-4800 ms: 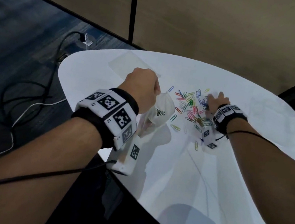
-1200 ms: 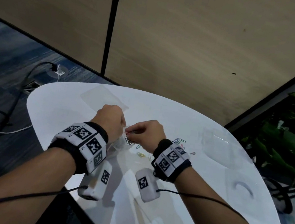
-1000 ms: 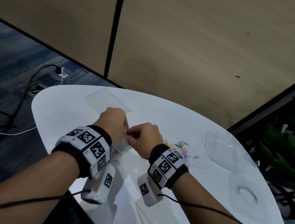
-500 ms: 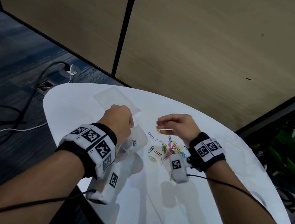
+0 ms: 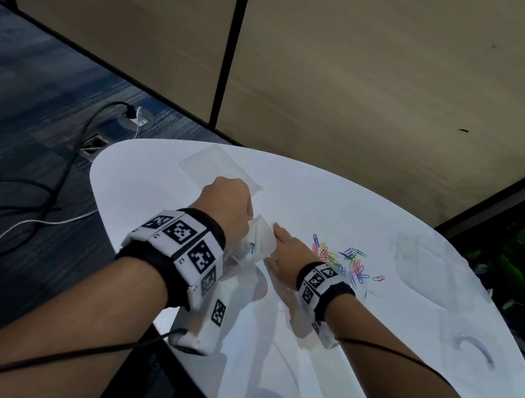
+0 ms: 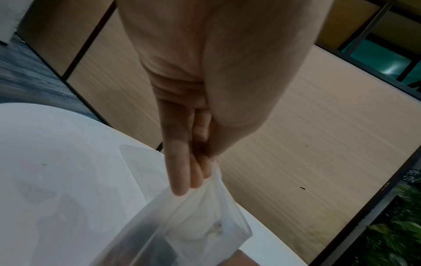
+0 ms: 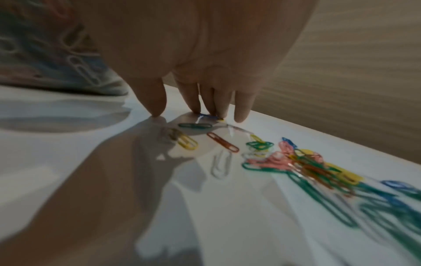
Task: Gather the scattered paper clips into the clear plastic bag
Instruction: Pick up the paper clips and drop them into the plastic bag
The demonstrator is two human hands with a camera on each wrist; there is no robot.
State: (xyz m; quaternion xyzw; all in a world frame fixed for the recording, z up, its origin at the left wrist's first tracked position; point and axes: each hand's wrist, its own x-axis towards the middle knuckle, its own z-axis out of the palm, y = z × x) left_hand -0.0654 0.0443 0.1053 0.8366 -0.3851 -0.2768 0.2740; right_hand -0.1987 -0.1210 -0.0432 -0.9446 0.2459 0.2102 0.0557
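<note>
My left hand (image 5: 229, 200) pinches the top edge of the clear plastic bag (image 5: 257, 243), which hangs just above the white table (image 5: 323, 202). The left wrist view shows the fingers (image 6: 182, 172) clamped on the bag (image 6: 182, 225). Right beside the bag, my right hand (image 5: 278, 232) is low on the table. Its fingers (image 7: 193, 100) are straight, tips pressing on the surface and on a blue clip (image 7: 208, 116). Loose paper clips (image 7: 222, 142) lie under the palm, and a coloured pile (image 5: 344, 261) sits to its right. The bag (image 7: 56, 59) holds several clips.
A flat clear plastic sheet (image 5: 221, 167) lies behind my left hand. More clear plastic pieces (image 5: 429, 272) lie on the table's right side. The table edge (image 5: 103, 207) is close on the left, with cables (image 5: 9, 208) on the floor beyond. A wall panel stands behind.
My right hand left the bag's mouth, rose over the clips, and has now dropped to the table beside the bag with fingers straight. My left hand keeps holding the bag.
</note>
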